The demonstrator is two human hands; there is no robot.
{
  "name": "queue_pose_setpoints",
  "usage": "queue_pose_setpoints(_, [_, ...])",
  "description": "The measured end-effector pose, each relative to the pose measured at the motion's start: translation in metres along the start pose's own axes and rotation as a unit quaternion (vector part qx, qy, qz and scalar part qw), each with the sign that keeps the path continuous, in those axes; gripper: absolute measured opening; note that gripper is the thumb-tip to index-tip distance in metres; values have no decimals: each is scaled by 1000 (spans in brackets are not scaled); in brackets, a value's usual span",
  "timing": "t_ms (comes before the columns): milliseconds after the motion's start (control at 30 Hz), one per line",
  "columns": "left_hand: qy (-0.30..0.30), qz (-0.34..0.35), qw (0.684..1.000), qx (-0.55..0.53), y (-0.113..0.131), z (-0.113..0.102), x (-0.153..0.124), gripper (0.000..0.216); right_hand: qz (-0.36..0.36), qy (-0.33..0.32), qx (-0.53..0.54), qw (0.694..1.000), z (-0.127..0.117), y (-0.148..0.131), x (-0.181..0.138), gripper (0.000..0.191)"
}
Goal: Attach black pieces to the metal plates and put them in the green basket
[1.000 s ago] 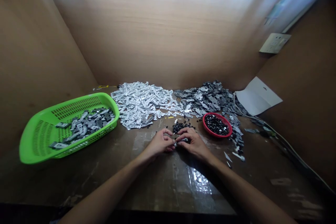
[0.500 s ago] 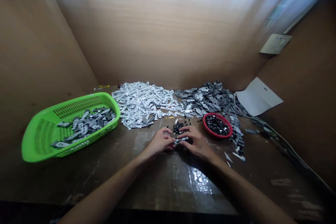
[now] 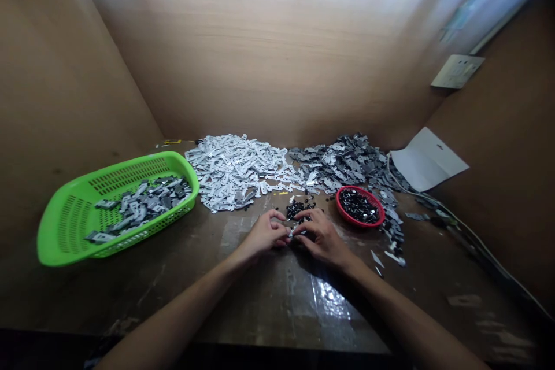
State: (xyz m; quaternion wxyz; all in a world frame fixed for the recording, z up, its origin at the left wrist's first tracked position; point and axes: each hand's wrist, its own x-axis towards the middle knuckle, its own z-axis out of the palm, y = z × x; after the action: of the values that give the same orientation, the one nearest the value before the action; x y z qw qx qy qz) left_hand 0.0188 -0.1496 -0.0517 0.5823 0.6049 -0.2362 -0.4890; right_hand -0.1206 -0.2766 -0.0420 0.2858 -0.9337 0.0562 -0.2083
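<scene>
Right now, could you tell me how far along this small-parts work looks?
Done: a shallow layer of grey pieces lies in the green basket. In hand: left hand and right hand pinch one small metal piece. Left: the large silver pile and grey pile.

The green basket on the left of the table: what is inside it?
The green basket holds a loose heap of grey metal pieces, mostly toward its right end. The slotted floor shows bare at the left end. What lies under the heap is covered.
</scene>
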Motion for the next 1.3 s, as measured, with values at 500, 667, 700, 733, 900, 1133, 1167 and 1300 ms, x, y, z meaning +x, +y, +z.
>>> queue_pose_setpoints(500, [7, -3, 1000, 7, 0, -1, 1, 40, 14, 66, -9, 998, -8, 0, 2, 22])
queue_pose_setpoints(667, [11, -13, 1000, 22, -3, -2, 4, 40, 88, 61, -94, 990, -18, 39, 35, 27])
queue_pose_setpoints(700, [11, -15, 1000, 23, -3, -2, 4, 40, 97, 36, -138, 985, -19, 48, 45, 29])
queue_pose_setpoints(733, [10, -15, 1000, 24, -3, -2, 4, 40, 101, 10, -190, 977, -20, 55, 56, 30])
queue_pose_setpoints(900, [8, -7, 1000, 17, -2, -2, 4, 41, 78, -19, -238, 968, -8, 71, 98, 26])
queue_pose_setpoints(1133, [9, -3, 1000, 9, -3, -2, 5, 46, 70, -4, -240, 968, -3, 67, 106, 20])
queue_pose_setpoints(1167, [7, -3, 1000, 7, -3, -2, 5, 45, 68, 0, -233, 970, -8, 63, 103, 19])
queue_pose_setpoints(1300, [2, -11, 1000, 14, -1, -2, 4, 40, 56, 53, -186, 980, -29, 42, 72, 33])
